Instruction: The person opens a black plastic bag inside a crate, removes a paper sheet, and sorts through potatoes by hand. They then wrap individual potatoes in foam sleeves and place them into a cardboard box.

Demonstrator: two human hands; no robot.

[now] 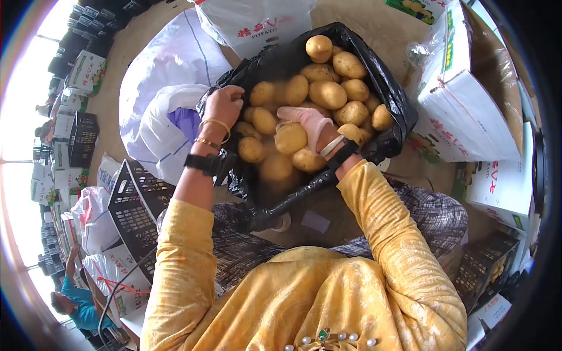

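Many yellow potatoes [328, 95] lie in a black plastic bag [391, 82] that lines an opening in front of me. My left hand [224, 109] is bare and closed at the bag's left rim, its fingers curled over the black plastic. In a pale pink glove, my right hand [309, 123] reaches in over the heap. Its fingers are bent around a potato [291, 138] near the middle, and the palm side is hidden. Below that hand, some potatoes are blurred.
A white sack [170, 64] stands left of the bag, beside a black crate [132, 205]. White potato cartons stand behind [263, 29] and at right [451, 111]. Another black crate [486, 263] is low at right. A person in a teal shirt [85, 307] is at far lower left.
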